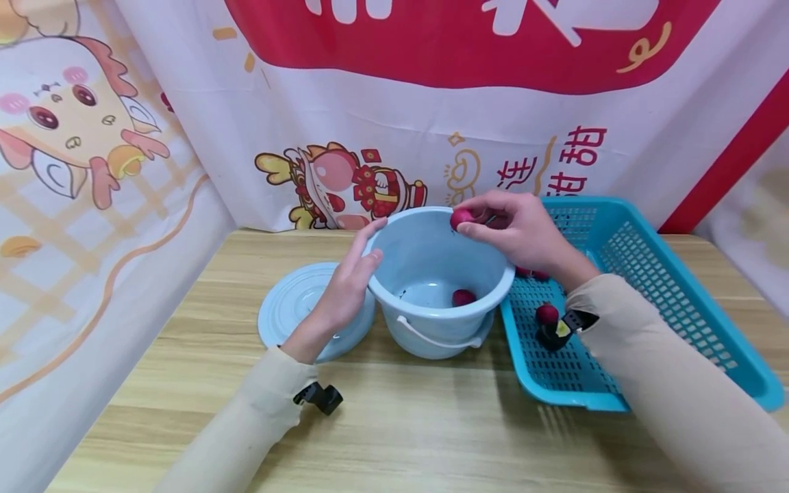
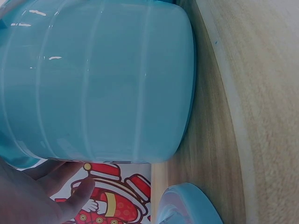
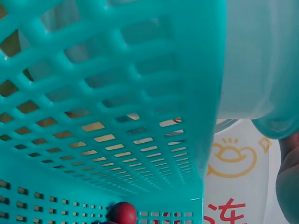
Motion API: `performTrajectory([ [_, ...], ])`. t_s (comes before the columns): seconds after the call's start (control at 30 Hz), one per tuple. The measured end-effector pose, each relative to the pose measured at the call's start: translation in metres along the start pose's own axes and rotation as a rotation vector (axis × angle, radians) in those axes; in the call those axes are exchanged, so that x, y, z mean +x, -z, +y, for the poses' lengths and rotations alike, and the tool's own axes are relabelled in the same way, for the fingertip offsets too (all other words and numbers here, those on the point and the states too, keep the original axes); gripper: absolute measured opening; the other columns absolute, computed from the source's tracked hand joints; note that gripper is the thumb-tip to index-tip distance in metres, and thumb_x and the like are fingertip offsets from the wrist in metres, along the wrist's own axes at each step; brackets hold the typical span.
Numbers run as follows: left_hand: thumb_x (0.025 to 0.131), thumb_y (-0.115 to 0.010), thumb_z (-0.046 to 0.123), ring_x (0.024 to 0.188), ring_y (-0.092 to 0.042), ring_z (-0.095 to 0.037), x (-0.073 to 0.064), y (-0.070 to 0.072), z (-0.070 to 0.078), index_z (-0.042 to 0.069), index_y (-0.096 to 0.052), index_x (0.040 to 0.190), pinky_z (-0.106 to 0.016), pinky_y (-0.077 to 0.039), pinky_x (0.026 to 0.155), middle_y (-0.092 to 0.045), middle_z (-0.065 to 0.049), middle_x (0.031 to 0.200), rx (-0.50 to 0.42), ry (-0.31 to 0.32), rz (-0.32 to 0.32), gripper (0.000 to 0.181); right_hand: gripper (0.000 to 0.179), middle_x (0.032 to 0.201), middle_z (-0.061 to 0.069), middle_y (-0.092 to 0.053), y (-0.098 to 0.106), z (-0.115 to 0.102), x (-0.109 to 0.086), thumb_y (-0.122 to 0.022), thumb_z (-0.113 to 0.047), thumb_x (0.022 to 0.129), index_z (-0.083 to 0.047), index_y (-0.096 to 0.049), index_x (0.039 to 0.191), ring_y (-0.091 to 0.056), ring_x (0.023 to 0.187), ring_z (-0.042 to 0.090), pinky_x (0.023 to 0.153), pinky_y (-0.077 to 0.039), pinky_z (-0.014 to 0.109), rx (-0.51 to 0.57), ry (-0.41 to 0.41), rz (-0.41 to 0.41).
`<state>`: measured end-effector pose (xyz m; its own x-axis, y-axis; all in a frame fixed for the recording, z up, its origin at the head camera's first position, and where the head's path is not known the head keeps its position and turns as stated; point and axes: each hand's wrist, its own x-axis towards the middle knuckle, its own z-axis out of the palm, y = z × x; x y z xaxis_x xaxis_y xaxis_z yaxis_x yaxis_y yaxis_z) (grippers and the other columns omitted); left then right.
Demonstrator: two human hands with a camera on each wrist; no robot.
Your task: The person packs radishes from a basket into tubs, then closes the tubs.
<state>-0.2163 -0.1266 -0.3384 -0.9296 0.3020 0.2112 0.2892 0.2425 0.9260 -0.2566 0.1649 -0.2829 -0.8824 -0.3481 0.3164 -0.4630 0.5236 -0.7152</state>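
Note:
My right hand point(image 1: 518, 229) pinches a small round red radish point(image 1: 461, 218) over the far right rim of a light blue bucket point(image 1: 440, 332). A bit of green shows behind it, between the fingers. Another radish point(image 1: 464, 297) lies on the bucket's floor. At the bucket's left rim, my left hand point(image 1: 348, 281) rests with its fingers extended along the outside. In the left wrist view that hand point(image 2: 42, 193) appears beside the bucket wall point(image 2: 107, 84). Only part of the right hand point(image 3: 288, 175) shows at the edge of the right wrist view, its radish hidden there.
A round light blue lid point(image 1: 286, 308) lies left of the bucket, partly under the left forearm. To the right stands a turquoise slotted basket point(image 1: 690, 287) holding several radishes, including one point(image 1: 546, 314) near my right wrist. A printed cloth point(image 1: 394, 109) hangs behind the wooden table point(image 1: 394, 424).

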Motion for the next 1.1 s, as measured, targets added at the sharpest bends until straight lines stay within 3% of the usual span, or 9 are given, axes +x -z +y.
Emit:
performTrajectory([
  [0.17, 0.114, -0.034, 0.032, 0.16, -0.031, -0.027, 0.0, 0.0, 0.0, 0.033, -0.025, 0.167, -0.063, -0.036, 0.126, -0.023, 0.005, 0.176, -0.002, 0.001, 0.0, 0.054, 0.035, 0.111, 0.005, -0.075, -0.004, -0.001, -0.001, -0.078, -0.033, 0.098, -0.018, -0.075, 0.129, -0.066, 0.099, 0.022, 0.084, -0.058, 0.031, -0.079, 0.009, -0.019],
  [0.3, 0.114, -0.034, 0.032, 0.161, -0.031, -0.027, -0.001, 0.0, 0.001, 0.032, -0.024, 0.167, -0.064, -0.036, 0.125, -0.023, 0.004, 0.176, -0.005, 0.0, 0.001, 0.054, 0.037, 0.109, 0.005, -0.076, -0.007, -0.002, -0.001, -0.08, -0.031, 0.096, -0.016, -0.076, 0.129, -0.067, 0.096, 0.021, 0.085, -0.059, 0.038, -0.159, 0.083, -0.053],
  [0.47, 0.114, -0.034, 0.032, 0.161, -0.029, -0.027, -0.003, 0.0, 0.001, 0.033, -0.024, 0.167, -0.065, -0.034, 0.126, -0.023, 0.004, 0.176, -0.002, 0.009, 0.007, 0.054, 0.038, 0.109, 0.006, -0.077, -0.01, -0.006, -0.002, -0.082, -0.029, 0.094, -0.015, -0.076, 0.129, -0.068, 0.095, 0.02, 0.084, -0.06, 0.039, -0.219, 0.139, -0.095],
  [0.63, 0.114, -0.034, 0.031, 0.161, -0.029, -0.027, -0.003, 0.0, 0.0, 0.032, -0.024, 0.167, -0.065, -0.034, 0.126, -0.023, 0.005, 0.175, -0.002, -0.003, 0.008, 0.054, 0.038, 0.112, 0.003, -0.077, -0.01, -0.009, -0.001, -0.083, -0.028, 0.092, -0.017, -0.077, 0.129, -0.068, 0.097, 0.02, 0.085, -0.06, 0.04, -0.243, 0.123, -0.126],
  [0.9, 0.114, -0.034, 0.031, 0.161, -0.029, -0.026, -0.002, -0.001, -0.001, 0.032, -0.024, 0.167, -0.065, -0.034, 0.127, -0.023, 0.005, 0.175, -0.005, -0.008, 0.006, 0.054, 0.037, 0.123, 0.004, -0.077, -0.009, -0.016, 0.0, -0.083, -0.028, 0.093, -0.02, -0.077, 0.128, -0.064, 0.114, 0.024, 0.095, -0.058, 0.053, -0.281, 0.094, -0.2],
  [1.1, 0.114, -0.034, 0.031, 0.161, -0.029, -0.026, -0.001, -0.001, -0.001, 0.033, -0.025, 0.167, -0.065, -0.032, 0.127, -0.024, 0.005, 0.175, -0.006, -0.012, 0.006, 0.053, 0.038, 0.123, 0.004, -0.076, -0.009, -0.016, 0.0, -0.083, -0.032, 0.093, -0.021, -0.077, 0.129, -0.062, 0.116, 0.025, 0.096, -0.057, 0.052, -0.337, 0.105, -0.225],
])
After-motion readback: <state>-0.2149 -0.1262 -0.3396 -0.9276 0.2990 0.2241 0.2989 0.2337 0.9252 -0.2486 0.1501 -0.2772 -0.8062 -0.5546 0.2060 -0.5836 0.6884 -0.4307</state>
